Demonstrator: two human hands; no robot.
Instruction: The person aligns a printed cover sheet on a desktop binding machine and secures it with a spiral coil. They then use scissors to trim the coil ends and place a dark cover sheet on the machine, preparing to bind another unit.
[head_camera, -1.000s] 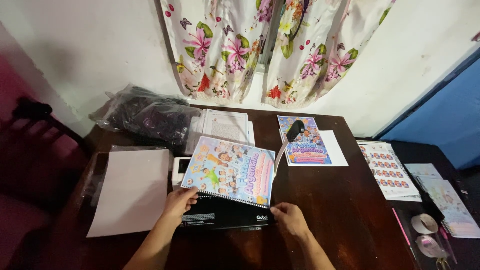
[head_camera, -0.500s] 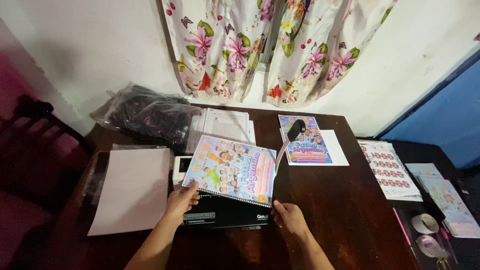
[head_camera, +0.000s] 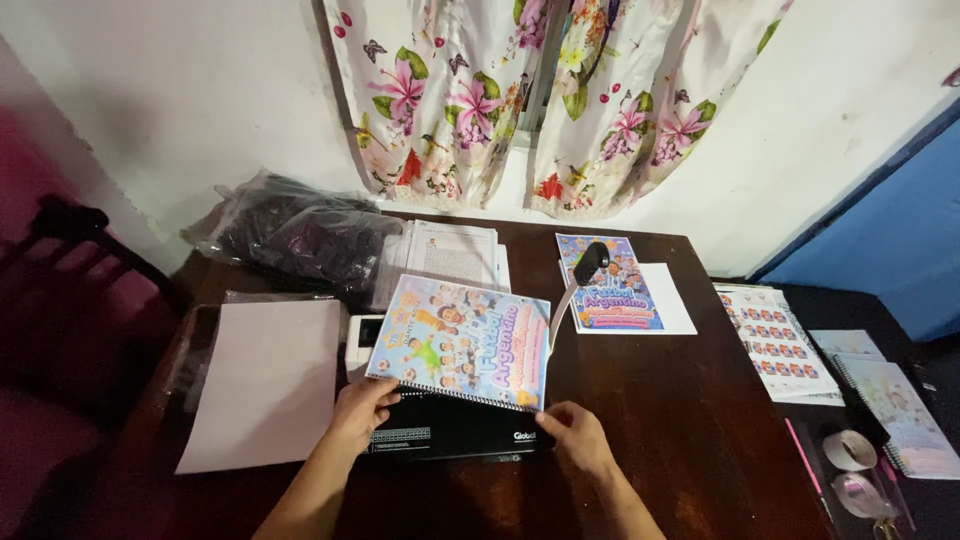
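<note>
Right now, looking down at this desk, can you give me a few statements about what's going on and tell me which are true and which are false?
1. Both hands grip the lower edge of a colourful spiral-bound booklet. True: the left hand and right hand each hold it near a bottom corner.
2. The booklet lies over a black binding machine. True.
3. The curtain behind the table is plain blue. False: it is white with pink flowers.
4. A blank pale sheet lies to the right of the right hand. False: it lies to the left of the left hand.
5. A second colourful cover lies flat further back on the table. True.
</note>
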